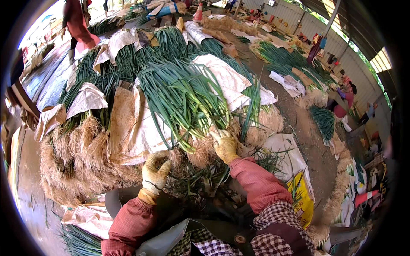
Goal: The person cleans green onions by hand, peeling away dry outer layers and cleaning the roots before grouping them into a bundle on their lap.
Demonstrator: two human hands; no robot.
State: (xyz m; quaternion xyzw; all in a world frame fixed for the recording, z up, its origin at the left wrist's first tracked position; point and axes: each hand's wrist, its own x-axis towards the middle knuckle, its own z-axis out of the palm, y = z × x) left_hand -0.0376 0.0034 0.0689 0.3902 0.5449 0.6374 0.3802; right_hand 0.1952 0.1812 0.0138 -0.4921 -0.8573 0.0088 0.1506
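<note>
A loose heap of green onions [183,96] with long green leaves, pale stems and bushy tan roots lies in front of me. My right hand [225,147], in a stained pale-yellow glove, reaches onto the stem bases at the heap's near right edge. Its fingers look spread over the stems, and no grip shows. To the left, my left hand [154,174], gloved alike, is raised beside the root ends with thumb and curved fingers apart and nothing visible between them. Dark trimmed leaf scraps [205,179] lie below and between both hands.
Root bundles [81,149] partly covered by white cloth sacks [87,99] stand left. A white and yellow sack [301,196] lies by my right forearm. More onion rows [290,57] extend along the right aisle, with a traffic cone [198,13] behind and a person [348,100] right.
</note>
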